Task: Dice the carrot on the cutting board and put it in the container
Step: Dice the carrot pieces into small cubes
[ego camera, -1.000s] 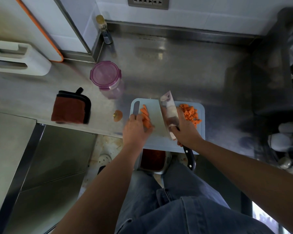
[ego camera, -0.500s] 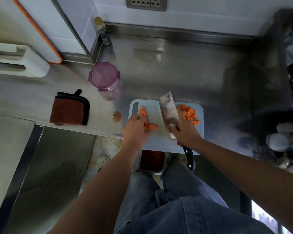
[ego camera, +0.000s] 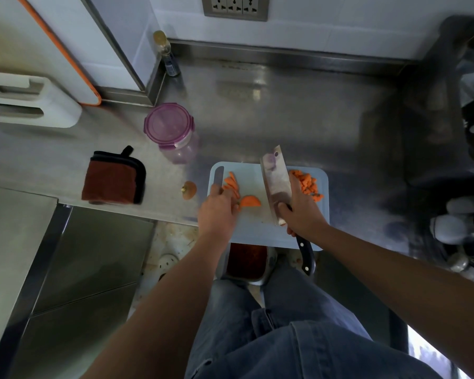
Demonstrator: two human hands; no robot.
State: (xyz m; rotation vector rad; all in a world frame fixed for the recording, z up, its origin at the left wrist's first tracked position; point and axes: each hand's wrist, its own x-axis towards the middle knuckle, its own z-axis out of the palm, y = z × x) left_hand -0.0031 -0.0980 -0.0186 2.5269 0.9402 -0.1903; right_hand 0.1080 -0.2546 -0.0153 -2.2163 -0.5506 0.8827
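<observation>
Several carrot slices (ego camera: 231,183) lie on the cutting board (ego camera: 257,236), diced bits (ego camera: 307,185) piled right of the cleaver (ego camera: 275,184). The left hand (ego camera: 218,212) pinches one half-round slice (ego camera: 250,201); the right hand (ego camera: 301,214) grips the cleaver. Stiff, light, probably slippery: best pinned flat, fingertips tucked back.

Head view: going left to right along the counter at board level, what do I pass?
Brown folded cloth with black trim, cut-off carrot end, orange carrot strips, half-round orange carrot piece, steel cleaver, pile of diced orange carrot.
</observation>
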